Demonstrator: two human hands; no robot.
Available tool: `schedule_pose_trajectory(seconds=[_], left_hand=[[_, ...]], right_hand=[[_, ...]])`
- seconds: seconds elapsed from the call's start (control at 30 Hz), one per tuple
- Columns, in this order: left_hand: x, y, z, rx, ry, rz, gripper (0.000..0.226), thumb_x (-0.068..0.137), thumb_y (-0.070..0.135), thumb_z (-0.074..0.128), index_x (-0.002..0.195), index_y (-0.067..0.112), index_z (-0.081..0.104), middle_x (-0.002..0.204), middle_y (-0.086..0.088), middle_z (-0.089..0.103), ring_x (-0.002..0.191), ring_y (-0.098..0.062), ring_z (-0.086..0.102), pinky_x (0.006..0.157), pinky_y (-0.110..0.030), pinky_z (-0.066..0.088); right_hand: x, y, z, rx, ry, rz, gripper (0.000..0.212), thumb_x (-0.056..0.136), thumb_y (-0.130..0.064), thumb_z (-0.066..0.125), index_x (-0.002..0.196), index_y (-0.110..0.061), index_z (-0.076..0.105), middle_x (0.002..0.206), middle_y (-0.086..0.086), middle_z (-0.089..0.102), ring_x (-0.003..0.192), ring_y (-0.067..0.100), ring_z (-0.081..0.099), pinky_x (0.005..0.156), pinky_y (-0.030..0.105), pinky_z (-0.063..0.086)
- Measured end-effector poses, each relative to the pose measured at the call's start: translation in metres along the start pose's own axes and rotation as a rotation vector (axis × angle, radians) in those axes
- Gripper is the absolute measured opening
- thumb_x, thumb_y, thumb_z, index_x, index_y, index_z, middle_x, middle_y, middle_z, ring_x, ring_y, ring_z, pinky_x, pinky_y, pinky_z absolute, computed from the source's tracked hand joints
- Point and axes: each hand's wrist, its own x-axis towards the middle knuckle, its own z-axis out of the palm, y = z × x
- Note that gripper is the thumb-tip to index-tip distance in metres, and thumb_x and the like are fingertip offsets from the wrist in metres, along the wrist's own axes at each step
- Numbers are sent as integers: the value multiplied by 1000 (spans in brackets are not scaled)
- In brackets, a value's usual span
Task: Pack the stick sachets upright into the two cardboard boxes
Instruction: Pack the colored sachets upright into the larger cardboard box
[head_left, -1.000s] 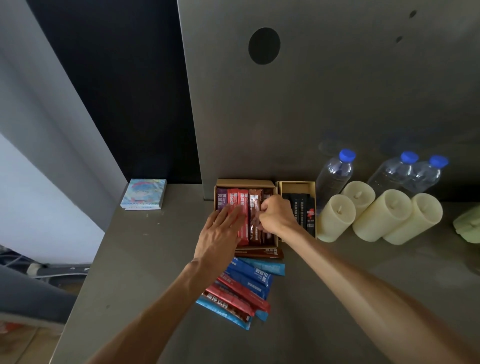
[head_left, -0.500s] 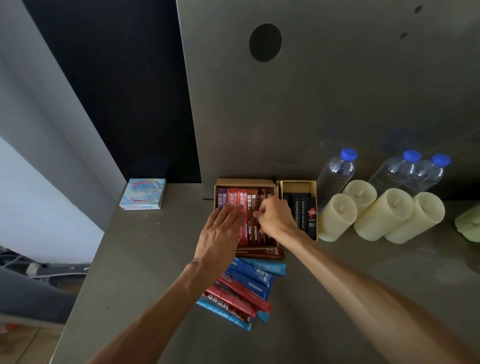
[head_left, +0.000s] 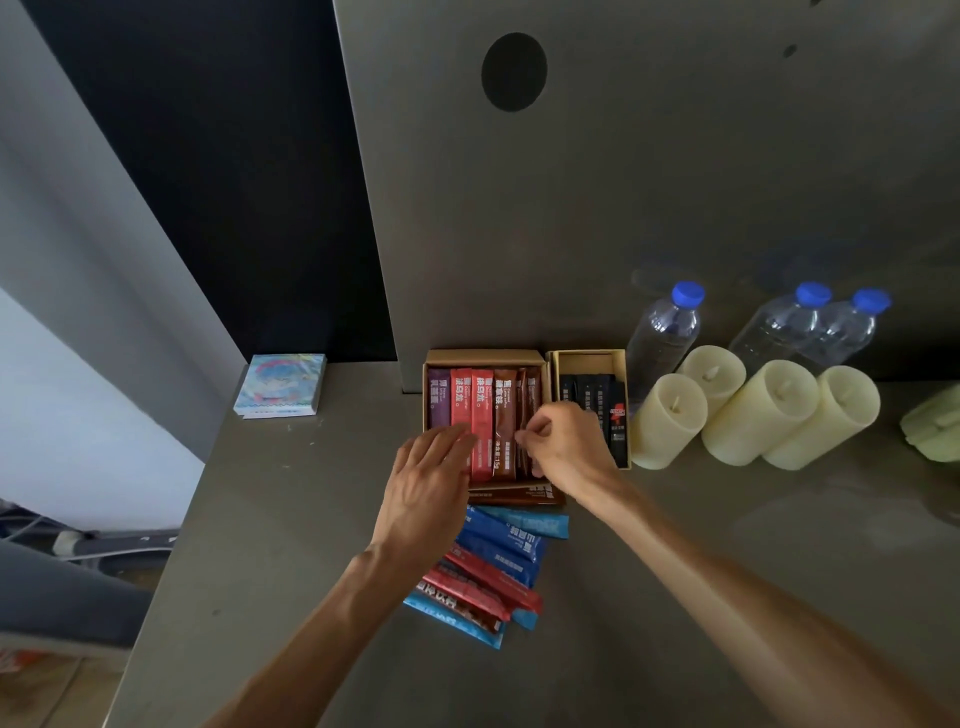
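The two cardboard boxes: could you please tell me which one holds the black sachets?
The narrower box on the right, next to the water bottle, holds the black sachets; the wider left box has purple, red and brown ones.

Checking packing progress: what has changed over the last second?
The right hand, pinching a brown sachet in the big box, slid slightly toward the box's near end. The left hand stayed flat on the red sachets; the loose pile and small box did not move.

Head-worn camera, looking steeply down, close over the table (head_left: 311, 519)
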Motion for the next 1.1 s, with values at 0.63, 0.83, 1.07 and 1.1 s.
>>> schedule_pose_trajectory(seconds=[0.63, 0.83, 1.07, 1.1], left_hand=[[-76, -3, 30, 17, -115, -29, 35, 94, 37, 42, 120, 30, 64, 123, 14, 63, 117, -8, 50, 103, -25, 37], [-74, -3, 26, -35, -161, -79, 34, 97, 36, 43, 123, 30, 62, 131, 13, 59, 123, -9, 48, 106, -26, 32], [-67, -1, 16, -91, -171, -162, 29, 97, 25, 53, 125, 28, 63, 133, 12, 58, 125, -9, 49, 106, -21, 25], [-66, -1, 16, -87, -170, -169, 29, 97, 25, 54, 124, 29, 63, 131, 13, 60, 124, -9, 50, 105, -21, 26]], right_hand=[[-60, 76, 23, -268, -24, -26, 24, 90, -31, 73, 105, -25, 56, 106, -12, 57, 96, 8, 61, 76, 26, 51], [-60, 83, 16, -239, -57, -49, 13, 90, -25, 74, 86, -25, 62, 94, -11, 62, 81, 3, 58, 64, 15, 43], [-68, 87, -15, -123, -46, -35, 15, 91, -21, 73, 82, -25, 63, 75, -9, 68, 70, 6, 64, 65, 30, 55], [-69, 86, -14, -154, -50, -36, 12, 91, -25, 74, 84, -26, 63, 79, -10, 67, 72, 4, 64, 66, 29, 55]])
